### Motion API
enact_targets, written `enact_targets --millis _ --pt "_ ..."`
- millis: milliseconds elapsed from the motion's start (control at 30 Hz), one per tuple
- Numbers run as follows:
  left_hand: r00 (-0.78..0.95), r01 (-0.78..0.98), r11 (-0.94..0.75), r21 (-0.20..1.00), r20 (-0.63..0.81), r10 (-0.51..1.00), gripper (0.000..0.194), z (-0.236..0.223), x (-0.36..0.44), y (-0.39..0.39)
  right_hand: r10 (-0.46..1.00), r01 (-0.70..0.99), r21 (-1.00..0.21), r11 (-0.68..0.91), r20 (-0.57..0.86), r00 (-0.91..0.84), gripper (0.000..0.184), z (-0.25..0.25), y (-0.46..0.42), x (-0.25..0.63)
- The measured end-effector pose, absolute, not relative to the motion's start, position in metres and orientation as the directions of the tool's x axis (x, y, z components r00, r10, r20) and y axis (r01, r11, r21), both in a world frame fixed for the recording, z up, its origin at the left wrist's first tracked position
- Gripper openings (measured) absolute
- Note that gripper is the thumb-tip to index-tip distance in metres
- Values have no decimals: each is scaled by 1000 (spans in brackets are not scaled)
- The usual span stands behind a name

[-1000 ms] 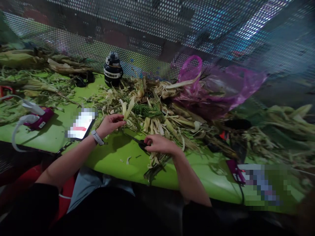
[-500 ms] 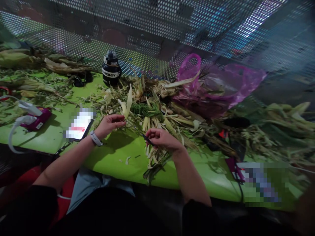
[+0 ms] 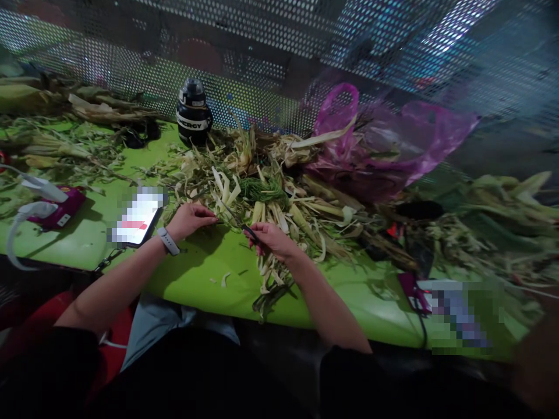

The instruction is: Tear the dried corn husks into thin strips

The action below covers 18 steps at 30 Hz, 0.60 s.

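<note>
My right hand is closed round the dark handle of a pair of scissors. The thin blades point up and left toward the pile of corn husks. Left of them, my left hand has its thumb and fingers pinched together at the pile's front edge; what lies between the fingertips, if anything, is too small to make out. Pale husk strips stick up just beyond the left fingers. Behind the right hand lie a green stringy bundle and yellowish husk pieces.
A phone and a purple power adapter with plugs lie at left on the green table. A black bottle stands behind. The pink plastic bag sits at the back right. More husks and a blurred-out device are at right.
The left hand has come away from the upright pale husk strip, which now leans on the pile. The right hand with the scissors has shifted left and slightly up.
</note>
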<state>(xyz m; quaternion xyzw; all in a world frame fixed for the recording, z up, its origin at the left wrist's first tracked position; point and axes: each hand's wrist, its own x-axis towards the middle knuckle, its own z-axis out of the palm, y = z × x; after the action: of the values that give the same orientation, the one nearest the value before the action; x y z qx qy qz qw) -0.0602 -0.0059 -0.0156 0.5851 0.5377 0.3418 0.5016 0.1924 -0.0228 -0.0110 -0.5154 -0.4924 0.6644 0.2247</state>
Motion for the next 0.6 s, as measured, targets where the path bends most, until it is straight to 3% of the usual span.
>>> enact_targets --millis 300,500,600 --pt "243 116 197 973 -220 945 37 -20 -63 -5 806 210 -889 -407 -457 -375 48 -13 -22 194" --pt "258 170 167 971 -208 943 57 -15 -59 -8 795 203 -894 -398 -447 -411 46 -12 -21 197" --pt "295 267 104 958 -184 938 50 -17 -55 -8 785 201 -893 -403 -450 -425 47 -11 -20 198"
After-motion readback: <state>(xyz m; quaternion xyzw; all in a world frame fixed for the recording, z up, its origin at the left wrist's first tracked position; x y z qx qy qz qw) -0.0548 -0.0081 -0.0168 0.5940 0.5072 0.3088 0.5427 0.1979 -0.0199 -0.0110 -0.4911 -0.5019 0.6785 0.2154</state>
